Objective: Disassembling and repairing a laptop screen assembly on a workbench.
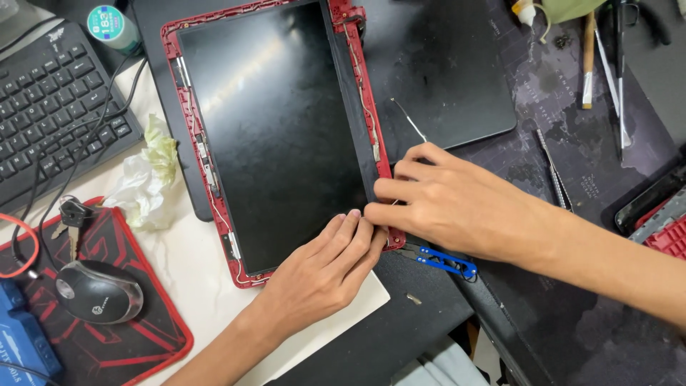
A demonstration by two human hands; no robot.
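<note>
Both hands meet at the lower right corner of the red frame (214, 207) around the dark screen (275, 136). The left hand (325, 268) lies flat, fingers together, pressing the screen edge and holding nothing. The right hand (457, 207) curls, fingertips pinching the frame rim beside it. Blue tool (446, 262) lies just under the right hand. Best to press evenly and gently, so the glass doesn't flex.

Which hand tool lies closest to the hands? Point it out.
The blue-handled tool, lying on the dark mat just under the right hand. The tweezers lie further right, and the brush sits far up by the top edge.
</note>
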